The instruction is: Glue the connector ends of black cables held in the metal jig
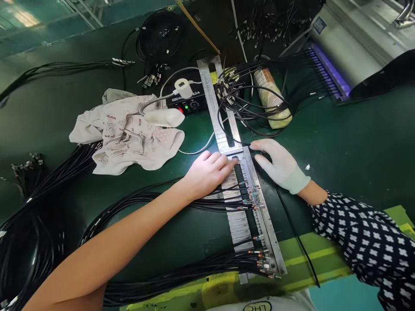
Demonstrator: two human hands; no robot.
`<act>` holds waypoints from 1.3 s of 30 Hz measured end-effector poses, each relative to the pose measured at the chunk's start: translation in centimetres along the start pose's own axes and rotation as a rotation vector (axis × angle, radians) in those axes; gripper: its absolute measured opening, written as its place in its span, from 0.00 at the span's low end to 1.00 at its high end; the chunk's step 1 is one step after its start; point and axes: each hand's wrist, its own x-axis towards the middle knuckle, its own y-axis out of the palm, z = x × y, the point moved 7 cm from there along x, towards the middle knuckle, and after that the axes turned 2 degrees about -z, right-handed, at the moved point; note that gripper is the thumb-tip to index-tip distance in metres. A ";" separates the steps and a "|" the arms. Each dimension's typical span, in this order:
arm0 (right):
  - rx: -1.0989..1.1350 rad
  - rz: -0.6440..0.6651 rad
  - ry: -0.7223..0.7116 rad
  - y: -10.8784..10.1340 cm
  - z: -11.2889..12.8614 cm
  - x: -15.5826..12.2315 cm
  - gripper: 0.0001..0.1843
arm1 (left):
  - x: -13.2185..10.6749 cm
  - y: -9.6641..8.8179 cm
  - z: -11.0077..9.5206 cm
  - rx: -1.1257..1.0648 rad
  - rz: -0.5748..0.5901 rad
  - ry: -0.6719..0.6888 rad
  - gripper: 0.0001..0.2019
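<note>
Work was judged partway along. The slotted metal fixture (pixel 239 224) lay on the green bench (pixel 343 160), its far end between the two hands. One group of black cables (pixel 119 206) had metal ends across the fixture's middle; a second group (pixel 194 270) lay across its near end. Several slots between these groups showed bare and appeared unfilled. Looped cables (pixel 227 82) rested over an adjoining metal frame (pixel 211 103). The bare left hand (pixel 209 172) had curled fingers at the fixture's far end; whether they pinched anything could not be told. The gloved right hand (pixel 279 166) showed thumb and forefinger apart.
</note>
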 end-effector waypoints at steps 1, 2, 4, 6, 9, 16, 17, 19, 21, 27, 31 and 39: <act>0.002 -0.003 -0.002 0.0 0.0 0.0 0.15 | -0.5 -0.4 0.0 -0.045 0.012 -0.049 0.17; 0.004 -0.002 -0.003 0.0 -0.1 0.0 0.16 | -1.1 -0.7 0.0 -0.117 0.030 -0.104 0.15; 0.011 0.005 -0.007 0.0 0.0 0.0 0.16 | -2.5 -1.0 -0.4 -0.304 0.087 -0.201 0.12; 0.017 0.011 -0.011 0.0 0.0 0.0 0.15 | -3.8 -1.2 -1.1 -0.464 0.134 -0.256 0.09; 0.022 0.006 -0.007 -0.1 0.1 0.1 0.15 | -5.0 -2.2 -1.5 -0.573 0.049 -0.306 0.05; 0.008 0.031 0.024 0.1 -0.2 0.1 0.16 | -4.5 -2.0 -2.6 -0.637 0.002 -0.200 0.08; 0.007 0.034 0.027 0.1 -0.2 0.1 0.16 | -4.2 -1.7 -2.5 -0.619 -0.017 -0.228 0.09; 0.006 0.033 0.030 0.0 -0.1 0.1 0.16 | -3.6 -0.9 -2.4 -0.617 -0.001 -0.260 0.05; 0.006 0.034 0.030 -0.1 0.0 0.2 0.16 | -3.3 -0.5 -2.0 -0.660 0.021 -0.293 0.04; 0.009 0.042 0.013 0.0 0.3 0.3 0.15 | -3.8 -1.1 0.8 -0.509 -0.121 -0.298 0.08; 0.009 0.049 0.027 0.0 0.3 0.3 0.16 | -3.8 -0.8 0.9 -0.325 -0.150 -0.194 0.13; -0.007 0.060 0.030 0.1 0.2 0.5 0.16 | -3.2 -0.5 1.2 -0.339 -0.163 -0.182 0.13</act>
